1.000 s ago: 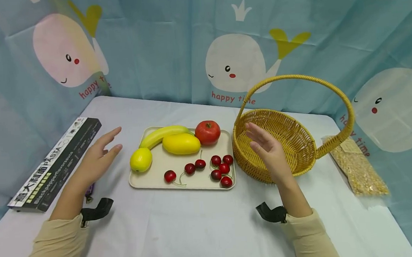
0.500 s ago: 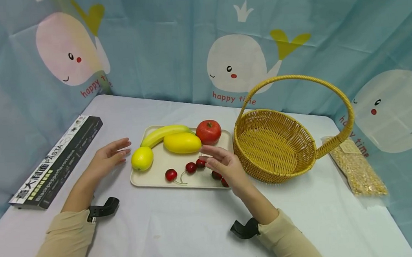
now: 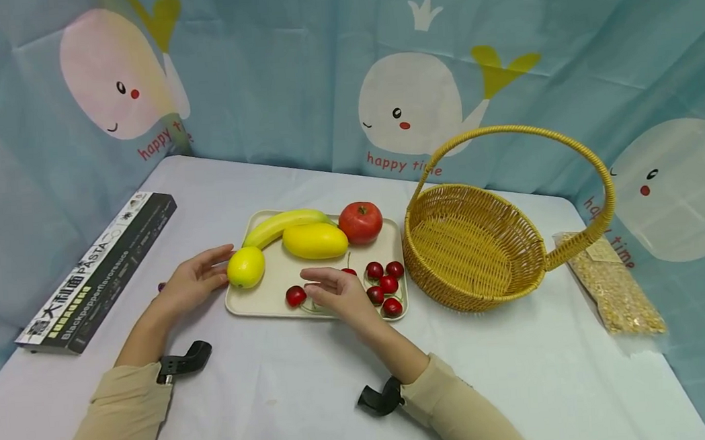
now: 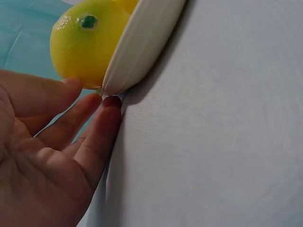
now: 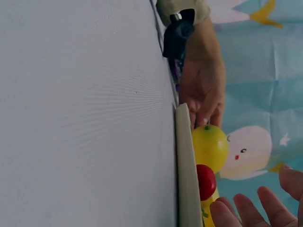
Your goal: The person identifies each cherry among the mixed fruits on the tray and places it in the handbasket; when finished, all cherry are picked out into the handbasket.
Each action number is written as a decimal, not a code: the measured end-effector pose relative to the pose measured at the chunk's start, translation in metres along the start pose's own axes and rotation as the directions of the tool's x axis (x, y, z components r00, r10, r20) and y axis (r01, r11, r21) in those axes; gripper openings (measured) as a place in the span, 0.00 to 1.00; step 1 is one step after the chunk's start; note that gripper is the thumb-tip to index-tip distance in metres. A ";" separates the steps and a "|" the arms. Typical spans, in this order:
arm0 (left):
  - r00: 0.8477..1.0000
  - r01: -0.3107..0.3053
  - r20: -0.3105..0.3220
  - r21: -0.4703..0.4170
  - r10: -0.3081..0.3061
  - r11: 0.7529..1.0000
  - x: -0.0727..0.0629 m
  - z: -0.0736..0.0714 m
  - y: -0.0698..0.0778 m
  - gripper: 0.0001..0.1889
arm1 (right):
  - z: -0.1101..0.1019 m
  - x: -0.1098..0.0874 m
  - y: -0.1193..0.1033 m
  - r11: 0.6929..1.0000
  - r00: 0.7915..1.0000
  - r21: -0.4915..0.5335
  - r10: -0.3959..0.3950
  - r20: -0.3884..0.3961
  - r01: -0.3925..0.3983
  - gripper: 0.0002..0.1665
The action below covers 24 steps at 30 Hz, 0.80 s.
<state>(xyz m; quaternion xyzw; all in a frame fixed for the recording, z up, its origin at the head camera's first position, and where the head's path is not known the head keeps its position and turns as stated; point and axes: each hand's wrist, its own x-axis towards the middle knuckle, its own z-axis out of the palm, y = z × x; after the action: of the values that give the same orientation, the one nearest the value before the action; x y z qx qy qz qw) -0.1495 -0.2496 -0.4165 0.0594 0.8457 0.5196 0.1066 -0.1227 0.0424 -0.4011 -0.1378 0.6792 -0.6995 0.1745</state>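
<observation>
Lemon (image 3: 246,267) sits by the left hand (image 3: 193,282) at the tray's (image 3: 273,284) left edge. Right hand (image 3: 341,295) hovers near its front edge (both loosely spread, empty).

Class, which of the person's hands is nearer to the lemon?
Left. The left hand is just left of the lemon; the right hand is farther off, near the cherries.

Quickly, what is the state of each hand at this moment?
Left hand: open, beside the lemon at the edge of the tray, not gripping.
Right hand: open, holding nothing, near the cherries.
</observation>
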 end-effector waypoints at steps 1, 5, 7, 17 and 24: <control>1.000 -0.006 0.006 0.001 0.006 1.000 -0.001 0.000 0.000 0.30 | 0.001 0.001 0.001 1.000 1.000 -0.007 0.006 -0.008 -0.006 0.21; 1.000 -0.013 0.023 0.020 0.013 1.000 -0.003 -0.002 -0.002 0.31 | 0.003 0.006 0.006 0.996 0.999 -0.085 0.033 -0.023 -0.035 0.22; 1.000 -0.009 0.021 0.042 0.008 0.999 -0.003 -0.002 -0.003 0.32 | 0.004 0.008 0.007 0.989 0.999 -0.144 0.033 -0.014 -0.034 0.22; 0.999 -0.034 0.013 0.076 0.034 0.997 -0.002 0.001 -0.003 0.34 | 0.015 0.016 0.006 0.902 1.000 -0.431 -0.003 -0.027 -0.009 0.20; 1.000 -0.026 0.005 0.076 0.025 0.997 -0.003 0.003 -0.003 0.33 | 0.023 0.015 0.010 0.838 0.998 -0.545 -0.011 -0.055 -0.020 0.20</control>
<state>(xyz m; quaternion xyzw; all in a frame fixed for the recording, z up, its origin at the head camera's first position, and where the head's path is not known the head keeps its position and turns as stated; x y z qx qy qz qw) -0.1461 -0.2490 -0.4206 0.0754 0.8639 0.4880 0.0995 -0.1261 0.0150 -0.4109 -0.1606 0.8550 -0.4805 0.1108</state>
